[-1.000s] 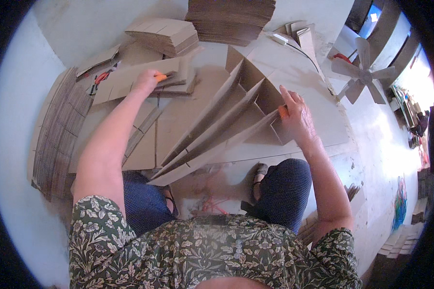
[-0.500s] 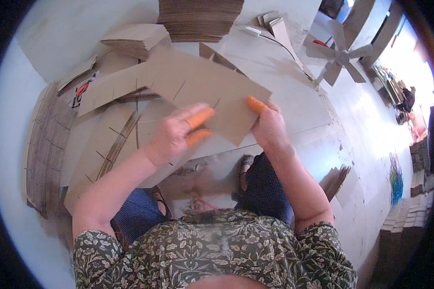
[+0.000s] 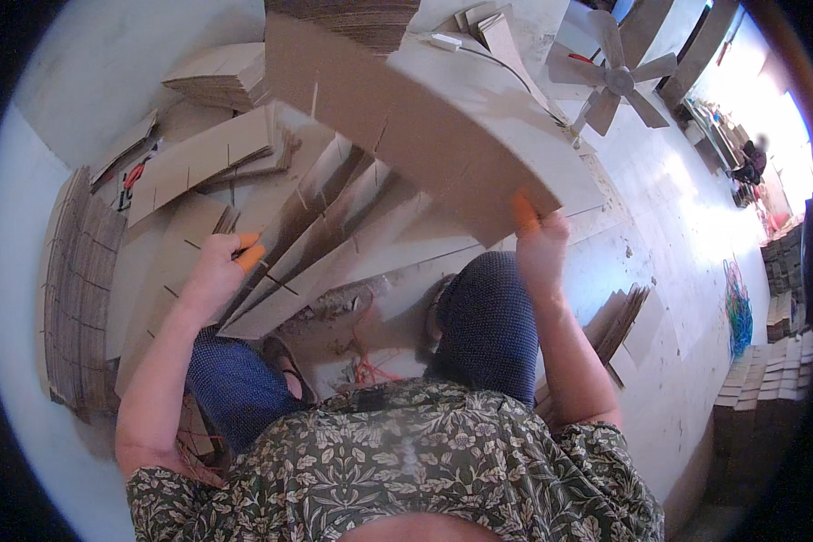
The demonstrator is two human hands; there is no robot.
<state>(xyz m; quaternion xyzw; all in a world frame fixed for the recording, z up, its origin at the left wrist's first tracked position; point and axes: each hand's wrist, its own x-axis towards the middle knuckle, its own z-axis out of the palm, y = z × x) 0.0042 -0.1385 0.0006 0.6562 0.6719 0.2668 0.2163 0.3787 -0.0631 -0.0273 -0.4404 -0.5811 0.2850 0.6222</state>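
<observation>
Head view: the right hand (image 3: 542,251) now carries the cardboard sheet (image 3: 425,126) alone, gripping its end near the table's (image 3: 556,158) near right corner; the left hand (image 3: 212,273) has moved beside slotted strips (image 3: 327,266) at the near edge, its grip unclear.

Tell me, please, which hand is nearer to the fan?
Right. The right hand, holding a cardboard sheet, is below and left of the fan in the picture; the left hand is much farther off to the left, near the slotted cardboard strips.
</observation>
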